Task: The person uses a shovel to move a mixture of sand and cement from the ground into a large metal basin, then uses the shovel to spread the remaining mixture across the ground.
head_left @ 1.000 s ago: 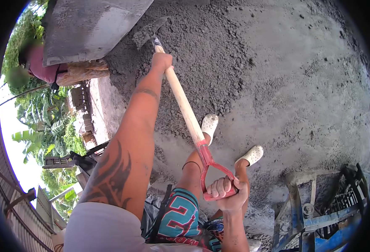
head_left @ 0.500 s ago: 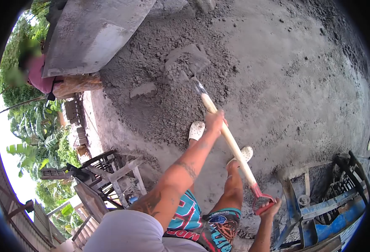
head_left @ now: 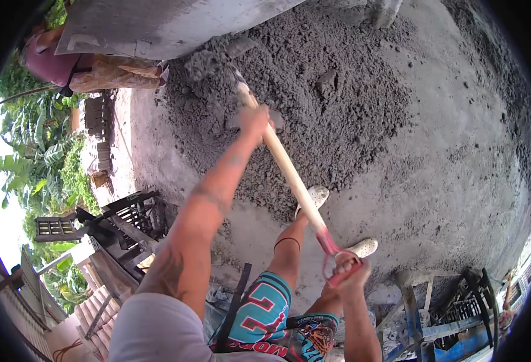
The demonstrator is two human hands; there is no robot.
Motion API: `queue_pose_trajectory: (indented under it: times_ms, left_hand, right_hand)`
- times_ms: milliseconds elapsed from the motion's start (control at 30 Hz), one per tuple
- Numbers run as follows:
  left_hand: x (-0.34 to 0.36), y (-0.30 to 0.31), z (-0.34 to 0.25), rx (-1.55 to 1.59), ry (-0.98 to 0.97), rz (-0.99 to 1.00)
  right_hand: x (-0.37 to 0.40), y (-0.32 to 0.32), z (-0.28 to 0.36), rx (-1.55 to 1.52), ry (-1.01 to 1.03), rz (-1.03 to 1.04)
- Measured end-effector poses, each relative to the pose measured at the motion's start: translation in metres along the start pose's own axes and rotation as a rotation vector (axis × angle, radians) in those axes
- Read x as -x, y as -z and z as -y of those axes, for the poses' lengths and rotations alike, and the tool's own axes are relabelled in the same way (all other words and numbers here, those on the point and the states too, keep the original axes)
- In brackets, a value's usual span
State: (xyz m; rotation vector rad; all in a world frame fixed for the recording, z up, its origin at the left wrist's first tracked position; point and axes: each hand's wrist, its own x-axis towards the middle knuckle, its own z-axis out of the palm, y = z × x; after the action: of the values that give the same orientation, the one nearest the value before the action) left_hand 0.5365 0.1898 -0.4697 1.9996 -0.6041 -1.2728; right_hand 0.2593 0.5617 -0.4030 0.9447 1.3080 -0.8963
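Observation:
A shovel (head_left: 289,171) with a pale wooden shaft slants across the view. My left hand (head_left: 255,123) is wrapped round the shaft, low down toward the blade. At the other end, my right hand (head_left: 353,273) grips the red D-shaped handle (head_left: 330,246). The shovel's blade is at the upper left, over the heap of wet grey mix (head_left: 331,90), with some of the mix on it and its outline blurred. My feet, in white clogs (head_left: 365,248), stand at the near side of the heap.
Above the heap juts a large grey metal panel (head_left: 175,27). Another person (head_left: 54,63) stands behind it at the left. A blue metal frame (head_left: 452,330) is at the lower right, and a dark frame (head_left: 123,226) at the left. Blocks (head_left: 93,120) are stacked beyond.
The shovel has swung toward the upper left with mix on its blade, both hands still on it. My view has shifted, and more of the heap shows.

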Motion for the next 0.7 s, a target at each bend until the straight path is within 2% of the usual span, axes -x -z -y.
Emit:
queue_pose_trajectory:
  times_ms: [33, 67, 133, 200, 233, 267, 333, 367, 433, 533, 700]
  left_hand:
    - [-0.079, 0.025, -0.006, -0.065, 0.002, -0.017]
    - [-0.131, 0.045, -0.018, -0.046, 0.105, -0.004]
    - [-0.154, 0.065, -0.025, -0.106, 0.104, 0.019]
    - [-0.136, 0.072, -0.036, -0.136, 0.063, 0.089]
    - [-0.136, 0.071, -0.042, -0.231, 0.072, 0.036]
    - [-0.134, 0.071, -0.046, -0.237, 0.059, 0.030]
    - [-0.125, 0.064, -0.048, -0.504, -0.064, -0.125]
    - [-0.109, 0.057, -0.055, -0.510, -0.075, -0.123]
    - [-0.081, 0.049, -0.059, -0.636, -0.028, -0.210]
    - [-0.061, 0.051, -0.052, -0.783, -0.070, -0.167]
    - [0.007, 0.033, -0.035, -0.729, -0.035, -0.209]
  right_hand:
    - [0.017, -0.066, -0.035, -0.042, -0.062, 0.093]
    - [0.040, -0.097, -0.065, -0.056, -0.067, 0.155]
    - [0.047, -0.109, -0.089, -0.042, -0.094, 0.194]
    - [0.048, -0.093, -0.105, -0.263, -0.154, 0.772]
    - [0.047, -0.097, -0.105, -0.230, -0.159, 1.026]
    - [0.048, -0.097, -0.107, -0.237, -0.164, 1.039]
    - [0.057, -0.093, -0.108, -0.273, -0.134, 1.023]
    - [0.061, -0.089, -0.105, -0.283, -0.133, 1.031]
    - [0.070, -0.072, -0.104, -0.311, -0.116, 0.888]
    - [0.073, -0.042, -0.101, -0.311, -0.114, 0.918]
    - [0.076, 0.023, -0.083, -0.294, -0.090, 0.891]
